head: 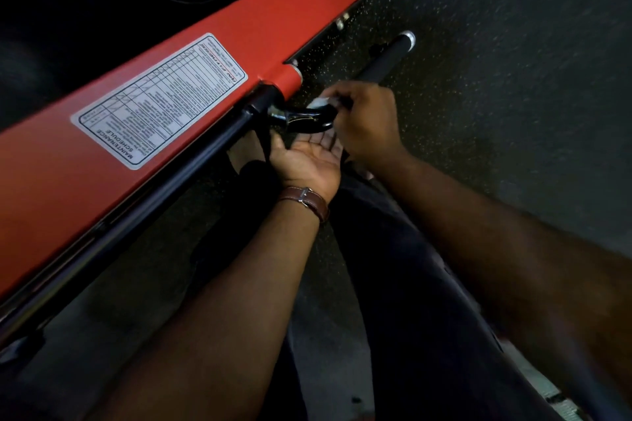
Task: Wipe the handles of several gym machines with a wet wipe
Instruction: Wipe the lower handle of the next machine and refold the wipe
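Right hand (362,120) pinches a wipe (319,102) on the black handle (386,61); left hand (309,155) lies released, palm up, beneath, beside the red frame (171,79) with its sticker (159,101).

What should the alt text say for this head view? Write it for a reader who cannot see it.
A person's right hand presses a white wet wipe onto a glossy black curved handle on a red gym machine frame, while the left hand, palm up, rests beneath. A straight black grip extends behind them over dark speckled flooring.
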Available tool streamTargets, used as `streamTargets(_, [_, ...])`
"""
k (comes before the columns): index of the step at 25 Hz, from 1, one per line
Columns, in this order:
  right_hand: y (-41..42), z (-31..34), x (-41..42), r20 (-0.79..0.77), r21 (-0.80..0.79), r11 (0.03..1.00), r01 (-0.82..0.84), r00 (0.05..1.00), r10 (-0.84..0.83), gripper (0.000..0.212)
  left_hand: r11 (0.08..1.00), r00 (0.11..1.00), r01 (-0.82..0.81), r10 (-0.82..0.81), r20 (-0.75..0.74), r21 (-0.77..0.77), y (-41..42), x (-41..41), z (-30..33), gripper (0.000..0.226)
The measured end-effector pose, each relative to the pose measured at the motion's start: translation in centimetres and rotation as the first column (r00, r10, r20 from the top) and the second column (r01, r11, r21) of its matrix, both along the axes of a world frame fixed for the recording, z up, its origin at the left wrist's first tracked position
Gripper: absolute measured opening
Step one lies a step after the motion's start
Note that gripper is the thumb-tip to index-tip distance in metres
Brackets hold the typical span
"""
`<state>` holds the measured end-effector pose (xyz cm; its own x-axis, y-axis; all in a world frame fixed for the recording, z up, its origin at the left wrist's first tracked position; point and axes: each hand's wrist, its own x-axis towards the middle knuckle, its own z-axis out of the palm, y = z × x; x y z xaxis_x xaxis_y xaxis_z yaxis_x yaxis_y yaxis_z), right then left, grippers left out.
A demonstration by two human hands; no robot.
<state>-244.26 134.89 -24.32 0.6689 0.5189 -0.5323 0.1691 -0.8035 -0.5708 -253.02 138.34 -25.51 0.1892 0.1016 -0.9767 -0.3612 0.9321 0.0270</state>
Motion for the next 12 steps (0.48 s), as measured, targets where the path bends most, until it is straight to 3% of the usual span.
streamTargets(3, [1.1,-1.1,1.6,-0.009,-0.138,0.990,0.029,0.999,-0.031,0.027,1.000,1.000,-0.006,0.006,-0.021,-0.010,0.1,0.1,-0.2,0.063])
streamTargets(7, [0.2,0.8,-2.0,-0.056,0.047,0.998,-0.043,0.997,0.046,0.033,0.992,0.990,0.107,-0.100,-0.102,0.064,0.0,-0.7,1.2,0.047])
streamTargets(10, [-0.2,-0.5,-0.2,0.002,-0.008,0.983,0.181,0.983,-0.181,0.035,0.979,0.973,0.172,-0.152,-0.176,0.108,-0.1,-1.4,3.2,0.030])
streamTargets(12, [0.0,-0.3,-1.2,0.036,-0.051,0.973,0.226,0.974,-0.224,0.032,0.958,0.948,0.253,-0.216,-0.235,0.138,0.3,-1.6,4.2,0.018])
